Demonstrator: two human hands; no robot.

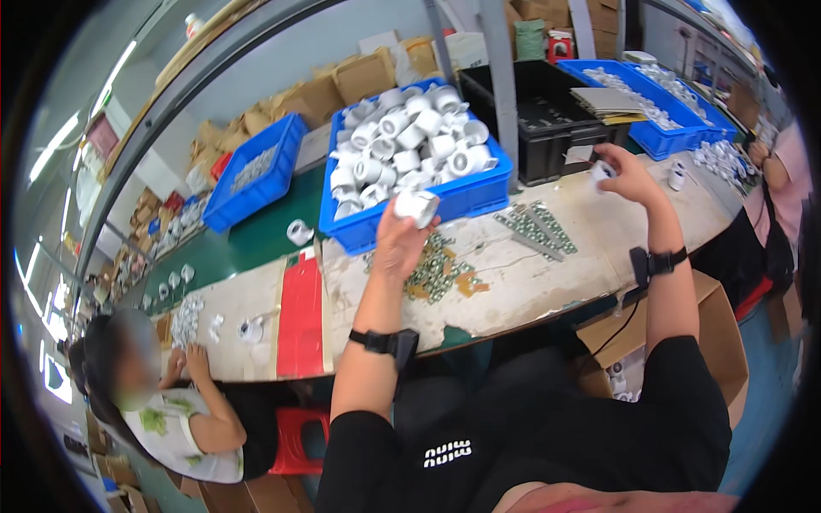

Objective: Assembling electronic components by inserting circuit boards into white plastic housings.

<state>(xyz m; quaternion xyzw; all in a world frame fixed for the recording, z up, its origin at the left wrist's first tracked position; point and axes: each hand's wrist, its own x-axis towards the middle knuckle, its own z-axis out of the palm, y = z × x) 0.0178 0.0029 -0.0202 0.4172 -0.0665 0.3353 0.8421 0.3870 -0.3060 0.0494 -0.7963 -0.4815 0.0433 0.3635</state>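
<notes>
At the centre of the frame, the person's left hand [400, 242] is lifting a white plastic fitting [416, 206] in front of the near wall of a blue bin [479, 195]. The fitting is a short, stubby cylinder, and its long axis is lying roughly crosswise, tipping a little down toward the right of the picture, with one round end facing lower right. It is looking glossy and plain white, the same as the heap of fittings [402, 145] filling the bin behind it. The fingers are curling closed round it from below, so the piece is sitting at the fingertips, above the palm and wrist.

Toward the upper right, the right hand [629, 175] is raised over the worktable [547, 274], fingers pinching shut on a smaller white part [601, 172] that is sticking out to the left of the hand; which way that one is pointing I cannot tell.

Just below the left hand, a scatter of small metal pieces [436, 269] is lying on the table, and a second cluster [537, 227] is resting between the two hands. A black crate [547, 120] is standing behind the right hand, with more blue bins [650, 103] beyond it. In the lower left, another person [162, 402] is sitting at the same table beside small white parts [186, 321].
</notes>
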